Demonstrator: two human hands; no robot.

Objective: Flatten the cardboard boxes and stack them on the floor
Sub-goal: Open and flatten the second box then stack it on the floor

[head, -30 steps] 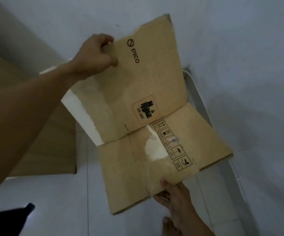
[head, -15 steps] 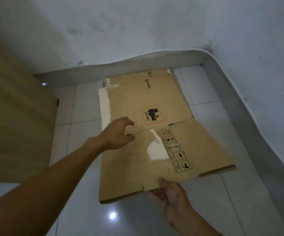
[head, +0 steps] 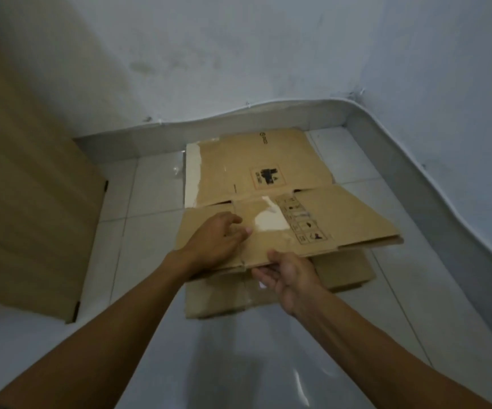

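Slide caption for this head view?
Both hands, left and right, lay flattened cardboard onto the floor stack.

— What sort of place are you in?

— A bare corner of an indoor room, a home's spare or storage room as far as I can judge. Glossy white floor tiles [head: 392,314] run under me, with grout lines and glare from a lamp.

— What about the walls?

— Painted pale walls [head: 238,54], smudged and stained, meet in a corner at upper right. A grey skirting [head: 415,160] runs along their foot.

— Any furniture?

— Just a wood-grain panel [head: 23,202] on my left, maybe a cabinet side or a door; I cannot tell which. Flattened cardboard [head: 268,163] lies on the tiles near the far wall
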